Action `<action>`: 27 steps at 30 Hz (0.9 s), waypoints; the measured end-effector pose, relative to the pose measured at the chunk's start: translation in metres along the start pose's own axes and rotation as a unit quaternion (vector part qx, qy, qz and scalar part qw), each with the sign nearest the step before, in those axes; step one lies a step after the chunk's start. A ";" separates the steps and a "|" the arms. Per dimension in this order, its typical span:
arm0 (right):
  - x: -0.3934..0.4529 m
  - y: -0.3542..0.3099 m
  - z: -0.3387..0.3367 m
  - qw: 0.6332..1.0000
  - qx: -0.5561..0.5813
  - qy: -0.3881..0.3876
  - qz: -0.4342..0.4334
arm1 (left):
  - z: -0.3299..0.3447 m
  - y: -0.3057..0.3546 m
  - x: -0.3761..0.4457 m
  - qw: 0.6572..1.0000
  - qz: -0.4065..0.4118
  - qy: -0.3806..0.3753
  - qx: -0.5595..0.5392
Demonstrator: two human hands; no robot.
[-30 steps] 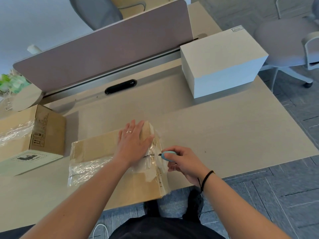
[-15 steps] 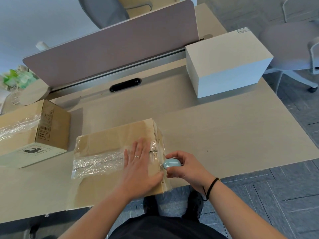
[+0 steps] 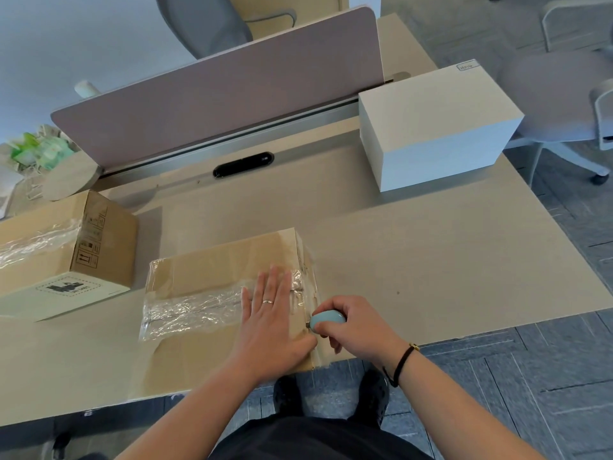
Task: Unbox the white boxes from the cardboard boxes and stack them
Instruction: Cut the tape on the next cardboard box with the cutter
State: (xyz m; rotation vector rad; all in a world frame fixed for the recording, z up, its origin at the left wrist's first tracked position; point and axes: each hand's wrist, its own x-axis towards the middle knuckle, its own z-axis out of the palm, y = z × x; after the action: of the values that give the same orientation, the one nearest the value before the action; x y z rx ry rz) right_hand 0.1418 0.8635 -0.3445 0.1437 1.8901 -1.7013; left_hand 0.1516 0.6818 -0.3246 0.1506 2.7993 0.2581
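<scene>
A taped cardboard box (image 3: 212,270) lies at the desk's near edge, its top seam covered in clear tape. My left hand (image 3: 272,320) presses flat on the box's right end, fingers straight. My right hand (image 3: 351,327) grips a small light-blue cutter (image 3: 326,318) whose tip touches the box's right side at the tape. A second taped cardboard box (image 3: 66,240) stands at the left. One white box (image 3: 434,124) sits at the back right of the desk.
A mauve divider panel (image 3: 219,97) runs along the back of the desk (image 3: 431,260). Grey office chairs stand behind the divider (image 3: 202,24) and at the far right (image 3: 564,91). Green packets (image 3: 36,151) lie at the far left.
My left hand slid from the box's far right corner toward me along the top. The right hand with the cutter moved slightly toward me along the box's right side.
</scene>
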 end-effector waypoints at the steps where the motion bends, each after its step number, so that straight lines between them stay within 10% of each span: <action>1: 0.000 -0.001 0.001 1.000 -0.010 -0.001 -0.001 | 0.000 0.000 0.000 1.000 0.001 0.001 -0.003; 27: 0.055 -0.028 -0.004 0.993 0.079 0.087 -0.008 | -0.003 0.000 -0.003 1.000 0.005 -0.008 0.002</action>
State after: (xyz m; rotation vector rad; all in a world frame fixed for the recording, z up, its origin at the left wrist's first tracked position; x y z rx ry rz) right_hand 0.0825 0.8456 -0.3463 0.3493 1.8801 -1.9030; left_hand 0.1534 0.6809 -0.3214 0.1664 2.7830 0.2531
